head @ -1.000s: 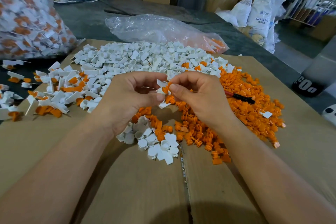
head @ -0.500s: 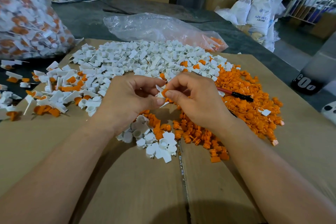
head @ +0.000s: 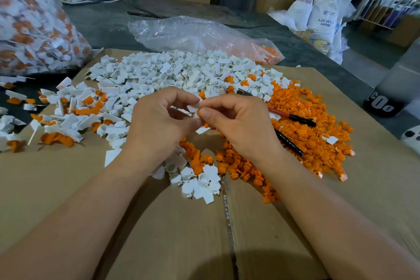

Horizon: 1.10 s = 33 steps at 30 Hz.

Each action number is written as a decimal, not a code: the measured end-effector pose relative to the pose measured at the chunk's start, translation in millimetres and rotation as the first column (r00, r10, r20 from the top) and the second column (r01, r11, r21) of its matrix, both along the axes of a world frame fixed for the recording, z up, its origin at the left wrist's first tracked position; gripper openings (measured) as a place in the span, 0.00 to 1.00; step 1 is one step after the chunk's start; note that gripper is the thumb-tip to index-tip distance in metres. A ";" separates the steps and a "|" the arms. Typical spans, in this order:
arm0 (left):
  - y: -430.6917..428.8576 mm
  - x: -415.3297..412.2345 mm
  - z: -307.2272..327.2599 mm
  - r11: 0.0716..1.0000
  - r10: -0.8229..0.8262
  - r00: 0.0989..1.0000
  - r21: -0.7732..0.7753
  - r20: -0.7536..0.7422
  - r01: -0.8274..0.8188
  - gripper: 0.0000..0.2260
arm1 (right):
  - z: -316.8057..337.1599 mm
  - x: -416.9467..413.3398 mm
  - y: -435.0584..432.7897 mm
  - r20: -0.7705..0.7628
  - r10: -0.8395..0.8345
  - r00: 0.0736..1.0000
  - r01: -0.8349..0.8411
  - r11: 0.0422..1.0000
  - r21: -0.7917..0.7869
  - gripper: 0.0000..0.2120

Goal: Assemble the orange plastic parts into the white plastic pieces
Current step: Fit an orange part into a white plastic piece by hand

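Both hands meet over the middle of the cardboard sheet [head: 68,188]. My left hand [head: 159,125] pinches a small white plastic piece [head: 193,108] between thumb and fingers. My right hand [head: 238,125] pinches an orange plastic part [head: 198,113] and holds it against that white piece. A wide heap of loose white pieces [head: 181,73] lies behind the hands. A heap of loose orange parts [head: 318,129] spreads to the right. A small mixed cluster of both [head: 200,179] sits just below the hands.
Joined white-and-orange pieces [head: 63,120] lie at the left. A full clear bag of them [head: 29,20] stands at far left, and a nearly flat clear bag [head: 193,34] lies behind. Pliers with black-and-red handles [head: 293,120] rest on the orange heap. Boxes and sacks stand beyond.
Both hands have stayed together at the centre, rising slightly; the fingers have shifted around the white piece and orange part held between them.
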<state>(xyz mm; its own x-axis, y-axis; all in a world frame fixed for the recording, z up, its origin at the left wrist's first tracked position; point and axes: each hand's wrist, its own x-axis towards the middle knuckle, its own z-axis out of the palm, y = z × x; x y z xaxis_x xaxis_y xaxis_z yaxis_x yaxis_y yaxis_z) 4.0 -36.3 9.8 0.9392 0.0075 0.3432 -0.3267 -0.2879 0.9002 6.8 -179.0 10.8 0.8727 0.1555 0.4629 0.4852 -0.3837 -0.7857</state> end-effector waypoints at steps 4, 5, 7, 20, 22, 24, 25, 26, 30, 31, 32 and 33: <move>3.3 3.7 3.2 0.946 -0.123 0.985 -0.313 -0.121 0.080 0.09 | -0.6 1.6 0.9 -0.001 -0.024 1.000 0.024 0.996 0.082 0.07; 3.9 4.7 3.4 0.916 -0.160 0.975 -0.391 -0.152 0.090 0.07 | 0.0 1.5 0.9 0.011 -0.018 1.000 0.017 0.996 0.083 0.09; 4.6 6.7 2.4 0.881 -0.210 0.955 -0.464 -0.209 0.092 0.07 | 0.6 1.0 1.1 0.031 0.011 0.999 -0.013 0.999 0.042 0.13; 4.8 6.5 3.3 0.808 -0.294 0.923 -0.581 -0.250 0.100 0.10 | 1.2 -0.6 0.7 -0.004 0.086 0.996 -0.086 0.996 0.038 0.16; 4.8 7.4 3.2 0.797 -0.323 0.907 -0.594 -0.269 0.108 0.07 | 0.3 -0.2 1.0 0.012 0.077 0.997 -0.077 0.996 0.036 0.16; 4.6 8.3 2.9 0.794 -0.346 0.894 -0.596 -0.284 0.118 0.04 | -0.2 0.1 0.9 0.031 0.070 0.997 -0.071 0.997 0.033 0.17; 4.8 8.3 3.1 0.797 -0.350 0.891 -0.591 -0.288 0.122 0.03 | -0.5 0.3 0.6 0.037 0.068 0.997 -0.069 0.997 0.035 0.17; 5.3 8.1 3.4 0.804 -0.345 0.893 -0.582 -0.289 0.122 0.03 | -0.8 0.5 0.3 0.038 0.066 0.997 -0.068 0.997 0.042 0.17; 7.4 6.6 4.0 0.837 -0.298 0.907 -0.539 -0.296 0.099 0.10 | -2.2 1.7 -2.1 0.035 0.062 0.997 -0.064 0.996 0.055 0.17; 7.3 6.0 4.2 0.830 -0.307 0.905 -0.548 -0.295 0.103 0.10 | -2.3 1.8 -2.3 0.033 0.060 0.998 -0.062 0.997 0.054 0.17; 7.1 5.6 4.6 0.820 -0.320 0.900 -0.563 -0.295 0.107 0.10 | -2.5 2.0 -2.3 0.030 0.057 0.998 -0.058 0.997 0.056 0.17; 7.1 5.4 5.0 0.811 -0.332 0.895 -0.575 -0.297 0.110 0.10 | -2.6 1.9 -2.3 0.027 0.053 0.998 -0.055 0.997 0.061 0.17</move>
